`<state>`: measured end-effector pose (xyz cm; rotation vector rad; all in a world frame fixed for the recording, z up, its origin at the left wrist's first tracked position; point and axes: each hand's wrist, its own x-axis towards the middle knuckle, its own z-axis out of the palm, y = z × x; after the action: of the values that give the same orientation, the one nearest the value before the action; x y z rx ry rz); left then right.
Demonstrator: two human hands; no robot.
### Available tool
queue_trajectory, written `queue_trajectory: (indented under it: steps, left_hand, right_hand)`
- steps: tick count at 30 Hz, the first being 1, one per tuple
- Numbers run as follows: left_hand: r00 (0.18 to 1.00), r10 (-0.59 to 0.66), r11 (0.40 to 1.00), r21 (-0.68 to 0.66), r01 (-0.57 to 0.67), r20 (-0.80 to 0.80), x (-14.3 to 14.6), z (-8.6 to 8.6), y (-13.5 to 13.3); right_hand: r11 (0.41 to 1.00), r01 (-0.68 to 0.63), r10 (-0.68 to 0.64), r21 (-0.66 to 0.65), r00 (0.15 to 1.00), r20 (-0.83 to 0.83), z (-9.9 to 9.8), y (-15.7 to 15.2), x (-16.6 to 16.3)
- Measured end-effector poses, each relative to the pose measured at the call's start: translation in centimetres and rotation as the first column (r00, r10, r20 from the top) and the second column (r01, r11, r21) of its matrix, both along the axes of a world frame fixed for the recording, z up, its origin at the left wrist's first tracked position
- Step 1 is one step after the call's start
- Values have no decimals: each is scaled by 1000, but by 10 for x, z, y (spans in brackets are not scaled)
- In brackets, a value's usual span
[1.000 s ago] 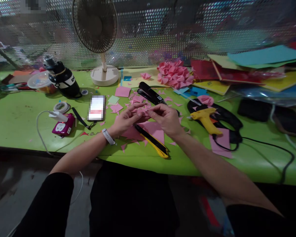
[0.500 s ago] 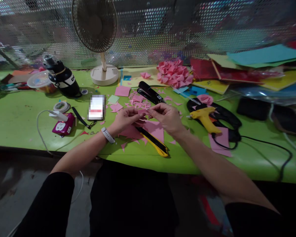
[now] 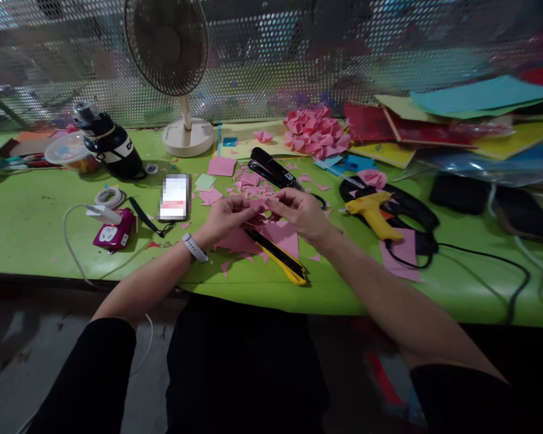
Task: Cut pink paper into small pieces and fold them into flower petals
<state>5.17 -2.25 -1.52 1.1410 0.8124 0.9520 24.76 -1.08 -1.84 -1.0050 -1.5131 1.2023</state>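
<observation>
Over the green counter [image 3: 36, 223], the left hand [image 3: 224, 218] and right hand [image 3: 301, 214] pinch a pink paper piece [image 3: 259, 205] between them, each grip pressed on an edge. A yellow utility knife [image 3: 280, 260] lies at 6 o'clock. Aligned edges and firm fingertip pressure should crease it cleanly.

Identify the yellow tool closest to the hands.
The yellow utility knife, on pink paper beneath the left hand and right hand; the yellow glue gun sits farther right.

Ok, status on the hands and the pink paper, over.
Left hand and right hand both pinch the pink paper piece. Yellow knife lies beneath. Black stapler just beyond, untouched.
</observation>
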Motion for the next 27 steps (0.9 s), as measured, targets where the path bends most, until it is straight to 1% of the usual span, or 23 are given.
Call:
queue_trajectory:
  steps: [3, 7, 13, 16, 20, 23, 27]
  left_hand:
    - [1000, 10, 1000, -7, -11, -19, 1, 1, -1]
    - [999, 15, 999, -32, -16, -37, 1, 1, 1]
    - [992, -10, 995, -102, -2, -123, 0, 5, 3]
    - [993, -2, 994, -111, -11, -118, 0, 8, 2]
    - [996, 3, 996, -88, -11, -93, -1, 10, 2]
    - [993, -53, 996, -80, 45, -103, -3, 7, 3]
    - [983, -133, 991, -29, 130, -125, -7, -1, 4]
  right_hand:
    - [998, -58, 59, -15, 995, 83, 4, -1, 1]
    - [990, -136, 138, -28, 981, 138, 9, -2, 3]
    - [966, -242, 255, -92, 953, 166, 8, 0, 8]
    - [959, -262, 277, -107, 947, 160, 8, 4, 13]
    - [951, -282, 301, -129, 939, 165, 10, 8, 19]
    - [944, -301, 322, -133, 926, 195, 11, 9, 20]
    - [940, -323, 340, -106, 908, 243, 9, 6, 17]
